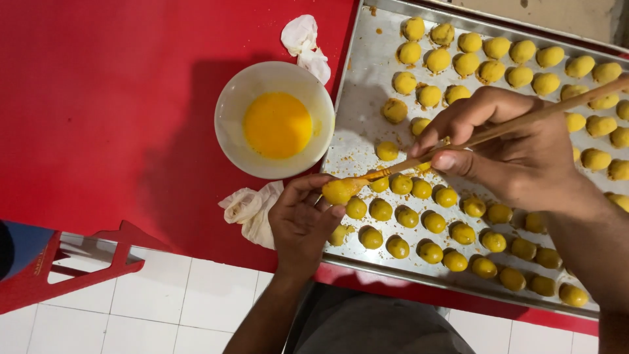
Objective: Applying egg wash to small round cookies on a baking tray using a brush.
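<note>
Just glossy round dough ball, wooden brush

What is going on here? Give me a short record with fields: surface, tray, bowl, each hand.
surface: red table
tray: metal baking tray with rows of small round yellow dough balls
bowl: white bowl of beaten yellow egg
left hand: holds one dough ball at the tray's edge
right hand: holds a thin wooden brush, tip on that ball
nearby: crumpled white tissues

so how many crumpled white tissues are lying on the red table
2. One tissue lies above the white bowl, near the tray's top corner. The other tissue lies below the bowl, beside the left hand. More may be hidden under the tray.
</note>
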